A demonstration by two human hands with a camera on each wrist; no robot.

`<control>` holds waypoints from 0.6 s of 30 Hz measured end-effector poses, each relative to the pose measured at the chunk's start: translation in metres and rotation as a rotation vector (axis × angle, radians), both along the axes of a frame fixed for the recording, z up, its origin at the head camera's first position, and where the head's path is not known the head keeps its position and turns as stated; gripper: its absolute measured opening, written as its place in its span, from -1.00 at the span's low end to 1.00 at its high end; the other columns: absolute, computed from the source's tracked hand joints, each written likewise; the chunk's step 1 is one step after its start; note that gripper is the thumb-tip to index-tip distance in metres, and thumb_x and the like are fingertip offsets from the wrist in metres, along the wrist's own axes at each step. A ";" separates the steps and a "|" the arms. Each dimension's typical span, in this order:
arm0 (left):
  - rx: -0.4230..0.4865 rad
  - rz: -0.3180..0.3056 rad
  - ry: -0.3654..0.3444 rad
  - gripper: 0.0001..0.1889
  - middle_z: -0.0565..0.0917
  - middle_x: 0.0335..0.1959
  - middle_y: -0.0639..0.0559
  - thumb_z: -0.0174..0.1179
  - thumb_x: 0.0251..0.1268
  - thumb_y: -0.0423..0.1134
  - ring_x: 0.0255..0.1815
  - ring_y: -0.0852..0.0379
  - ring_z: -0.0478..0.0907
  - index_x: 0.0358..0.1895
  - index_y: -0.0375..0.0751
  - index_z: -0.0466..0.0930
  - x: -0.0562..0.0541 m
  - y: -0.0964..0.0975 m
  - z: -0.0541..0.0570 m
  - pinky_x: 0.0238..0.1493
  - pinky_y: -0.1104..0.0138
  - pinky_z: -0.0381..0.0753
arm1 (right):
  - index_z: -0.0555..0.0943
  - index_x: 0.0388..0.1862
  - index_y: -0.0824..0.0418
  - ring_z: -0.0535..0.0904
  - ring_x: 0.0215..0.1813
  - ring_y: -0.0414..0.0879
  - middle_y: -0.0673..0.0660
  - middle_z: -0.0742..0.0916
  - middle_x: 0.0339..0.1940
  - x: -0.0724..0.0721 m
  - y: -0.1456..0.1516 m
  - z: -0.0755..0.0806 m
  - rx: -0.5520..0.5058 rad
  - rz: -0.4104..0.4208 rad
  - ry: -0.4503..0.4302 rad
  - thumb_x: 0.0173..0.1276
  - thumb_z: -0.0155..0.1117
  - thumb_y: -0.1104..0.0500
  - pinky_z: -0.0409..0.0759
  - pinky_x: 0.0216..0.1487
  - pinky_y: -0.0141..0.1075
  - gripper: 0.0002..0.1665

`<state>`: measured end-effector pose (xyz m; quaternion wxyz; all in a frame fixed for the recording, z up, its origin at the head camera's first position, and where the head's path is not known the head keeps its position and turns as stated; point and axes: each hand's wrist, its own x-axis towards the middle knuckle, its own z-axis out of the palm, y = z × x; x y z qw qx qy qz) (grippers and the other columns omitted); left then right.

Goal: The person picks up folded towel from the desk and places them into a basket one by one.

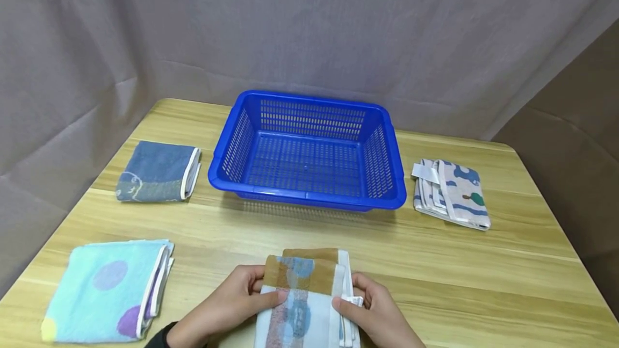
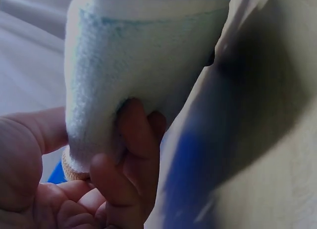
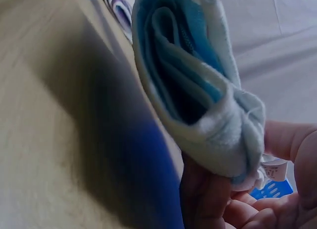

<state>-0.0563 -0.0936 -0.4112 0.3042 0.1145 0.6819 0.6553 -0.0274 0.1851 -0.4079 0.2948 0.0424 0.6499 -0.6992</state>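
Both hands grip a folded towel (image 1: pixel 316 313), brown and white with blue patches, at the front middle of the table. My left hand (image 1: pixel 242 294) holds its left side, thumb on top and fingers curled underneath. On the other side my right hand (image 1: pixel 374 310) pinches the edge near a small white tag. The right wrist view looks into the layered folds of the towel (image 3: pixel 198 90), raised over the table. In the left wrist view, fingers (image 2: pixel 141 140) press against the towel's pale underside (image 2: pixel 124 66).
A blue plastic basket (image 1: pixel 307 200) with nothing in it stands at the back middle. A dark blue folded towel (image 1: pixel 157 171) and a light blue dotted one (image 1: pixel 106 294) lie at left. At right lies a white patterned folded towel (image 1: pixel 454 192). Grey cloth (image 1: pixel 309 31) hangs behind the table.
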 end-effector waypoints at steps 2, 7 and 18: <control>-0.005 0.005 0.002 -0.60 0.72 -0.45 -0.05 0.27 0.36 -0.19 -0.46 0.31 0.60 0.12 -0.42 0.58 0.001 0.000 0.003 -0.44 0.49 0.50 | 0.19 0.38 0.55 0.76 -0.15 -0.04 0.18 0.77 -0.07 0.001 0.001 0.002 -0.031 0.019 -0.011 0.47 0.19 0.16 0.73 -0.13 -0.20 -0.29; -0.019 0.001 0.037 -0.63 0.73 -0.43 -0.09 0.28 0.35 -0.18 -0.47 0.31 0.57 0.08 -0.38 0.62 0.003 -0.003 0.018 -0.41 0.46 0.52 | 0.14 0.45 0.50 0.76 -0.22 -0.09 0.10 0.79 -0.12 0.005 0.003 0.014 -0.060 0.056 0.009 0.51 0.14 0.14 0.72 -0.15 -0.25 -0.28; 0.027 0.003 0.144 -0.67 0.76 -0.41 -0.13 0.27 0.34 -0.25 -0.47 0.33 0.62 0.00 -0.48 0.63 0.002 -0.006 0.042 -0.42 0.45 0.58 | 0.06 0.51 0.45 0.76 -0.10 0.02 0.14 0.76 0.06 0.008 0.001 0.039 -0.101 0.024 0.032 0.54 0.09 0.14 0.72 -0.08 -0.12 -0.25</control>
